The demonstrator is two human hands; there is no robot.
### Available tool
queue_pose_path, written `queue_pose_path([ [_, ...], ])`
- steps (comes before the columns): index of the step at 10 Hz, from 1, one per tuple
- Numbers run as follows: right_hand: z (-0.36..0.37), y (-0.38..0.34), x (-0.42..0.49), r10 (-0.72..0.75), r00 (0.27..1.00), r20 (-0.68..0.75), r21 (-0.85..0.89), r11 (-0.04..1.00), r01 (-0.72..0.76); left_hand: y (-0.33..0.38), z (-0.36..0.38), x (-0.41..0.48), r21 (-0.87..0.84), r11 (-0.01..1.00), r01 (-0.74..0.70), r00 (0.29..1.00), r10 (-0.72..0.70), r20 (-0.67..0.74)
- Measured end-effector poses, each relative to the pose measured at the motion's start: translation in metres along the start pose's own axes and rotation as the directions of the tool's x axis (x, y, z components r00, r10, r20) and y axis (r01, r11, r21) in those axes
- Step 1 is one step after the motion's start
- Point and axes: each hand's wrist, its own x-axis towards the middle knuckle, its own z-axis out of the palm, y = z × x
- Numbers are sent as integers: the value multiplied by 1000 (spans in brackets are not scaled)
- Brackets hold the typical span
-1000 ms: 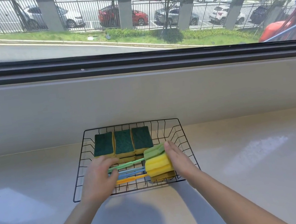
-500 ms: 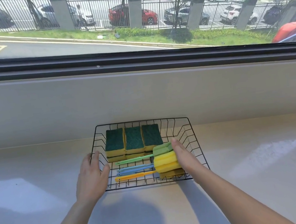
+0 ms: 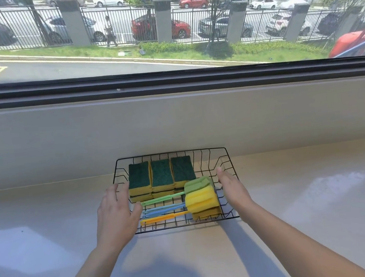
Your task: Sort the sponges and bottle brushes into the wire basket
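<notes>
Head view, left hand (image 3: 115, 214) spread over wire basket (image 3: 172, 153) at 9 o'clock, right hand (image 3: 232, 190) flat along its 3 o'clock wall (fingers straight), sponges (image 3: 161, 176) inside at 12, bottle brushes (image 3: 200, 200) at 6 o'clock.

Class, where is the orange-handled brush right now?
Head view: the orange-handled brush lies inside the wire basket along its near edge, beside the blue brush.

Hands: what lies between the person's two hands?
In the head view, bottle brushes lie in the wire basket between the left hand and right hand.
</notes>
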Motion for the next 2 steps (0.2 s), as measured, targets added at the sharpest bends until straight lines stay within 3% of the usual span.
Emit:
queue_pose_path([
  [2, -14, -6, -19, -64, 998, 21, -78, 995, 66, 20, -10, -11, 71, 996, -50, 998, 47, 50],
])
